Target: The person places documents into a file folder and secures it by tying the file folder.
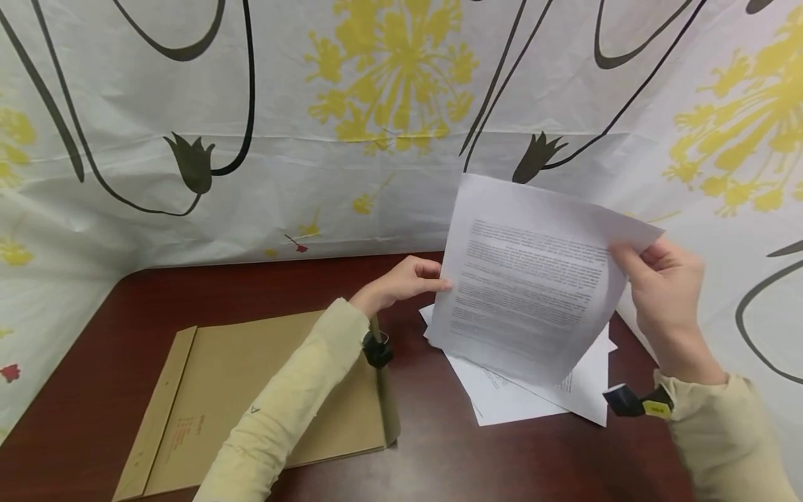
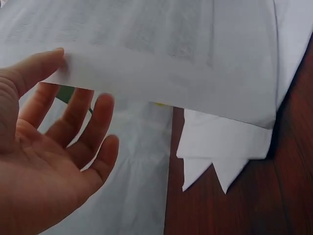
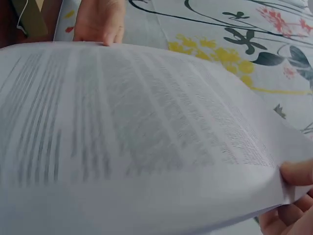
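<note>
A printed sheet of paper (image 1: 527,279) is held up, tilted, above the right part of the table. My left hand (image 1: 408,282) pinches its left edge, thumb on the printed face and fingers behind, as the left wrist view also shows on the paper (image 2: 161,63). At the upper right corner my right hand (image 1: 668,300) pinches the sheet between thumb and fingers; the right wrist view shows this hand (image 3: 293,196) at the paper's corner. Beneath it, several loose sheets (image 1: 495,397) lie fanned on the table, partly covered by the raised paper.
A brown paper folder (image 1: 251,390) lies flat at the left, partly behind my left forearm. The dark red table (image 1: 339,481) meets a white curtain (image 1: 270,209) with flower prints at the back and sides.
</note>
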Action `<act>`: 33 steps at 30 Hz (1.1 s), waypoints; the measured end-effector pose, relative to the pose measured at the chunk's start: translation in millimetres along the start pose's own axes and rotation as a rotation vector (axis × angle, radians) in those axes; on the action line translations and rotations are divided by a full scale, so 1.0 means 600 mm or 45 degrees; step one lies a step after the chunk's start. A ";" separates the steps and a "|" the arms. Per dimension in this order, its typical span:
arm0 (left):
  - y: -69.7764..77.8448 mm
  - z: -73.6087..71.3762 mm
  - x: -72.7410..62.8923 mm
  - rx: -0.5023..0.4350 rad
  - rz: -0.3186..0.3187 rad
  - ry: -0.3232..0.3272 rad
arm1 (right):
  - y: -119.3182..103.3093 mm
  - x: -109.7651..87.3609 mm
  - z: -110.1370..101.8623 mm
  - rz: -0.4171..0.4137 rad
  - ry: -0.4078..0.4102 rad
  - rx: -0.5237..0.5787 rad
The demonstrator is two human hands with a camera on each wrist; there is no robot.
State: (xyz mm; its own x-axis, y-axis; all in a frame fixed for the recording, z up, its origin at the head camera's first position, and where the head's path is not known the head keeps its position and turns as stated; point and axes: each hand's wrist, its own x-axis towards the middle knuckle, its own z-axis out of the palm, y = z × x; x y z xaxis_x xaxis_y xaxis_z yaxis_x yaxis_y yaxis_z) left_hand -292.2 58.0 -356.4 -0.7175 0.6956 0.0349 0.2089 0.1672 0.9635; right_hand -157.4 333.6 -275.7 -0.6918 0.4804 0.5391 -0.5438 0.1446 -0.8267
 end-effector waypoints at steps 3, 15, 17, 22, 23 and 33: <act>-0.002 -0.004 -0.004 -0.006 -0.013 -0.027 | 0.007 -0.001 -0.004 0.133 0.076 0.146; 0.016 -0.032 -0.020 0.133 0.065 0.149 | 0.050 -0.044 -0.044 0.569 -0.058 0.215; 0.022 -0.039 -0.023 0.149 0.089 0.168 | 0.052 -0.052 -0.051 0.599 -0.122 0.186; 0.039 -0.056 -0.035 0.143 0.119 0.181 | 0.052 -0.056 -0.064 0.561 -0.311 0.220; 0.041 -0.059 -0.037 0.139 0.121 0.180 | 0.052 -0.053 -0.065 0.545 -0.347 0.239; 0.072 -0.088 -0.051 0.287 0.164 0.007 | 0.054 -0.049 -0.065 0.597 -0.722 -0.017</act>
State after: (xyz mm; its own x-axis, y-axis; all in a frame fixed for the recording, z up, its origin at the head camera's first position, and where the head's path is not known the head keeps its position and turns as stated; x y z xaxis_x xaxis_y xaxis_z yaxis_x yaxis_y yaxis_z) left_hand -296.5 7.0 -302.0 -0.6788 0.7177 0.1554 0.4410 0.2292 0.8678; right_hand -136.1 358.2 -324.4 -0.9916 -0.0264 0.1263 -0.1274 0.0462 -0.9908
